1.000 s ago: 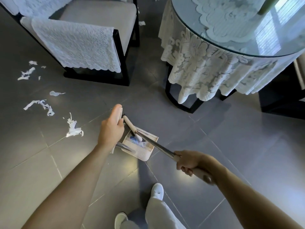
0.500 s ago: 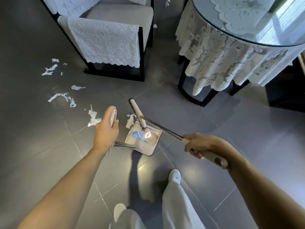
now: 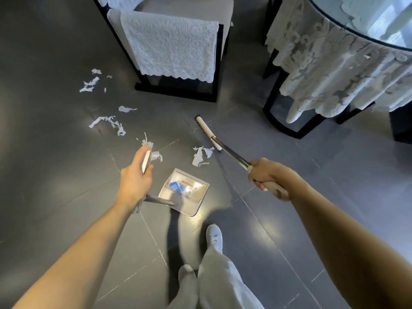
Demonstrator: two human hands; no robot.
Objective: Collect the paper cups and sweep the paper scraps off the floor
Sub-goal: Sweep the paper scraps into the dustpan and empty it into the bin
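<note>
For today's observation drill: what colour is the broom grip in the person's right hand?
Cream, on the broom grip, clearest in the head view.

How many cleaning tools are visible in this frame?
2. A dustpan, centre frame, held by the left hand; a broom in the right hand, its head near the scraps. None seems hidden.

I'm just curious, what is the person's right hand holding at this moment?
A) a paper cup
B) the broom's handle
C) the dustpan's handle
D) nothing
B: the right hand grips the handle of the broom, while the left hand holds the handle of the dustpan.
</note>
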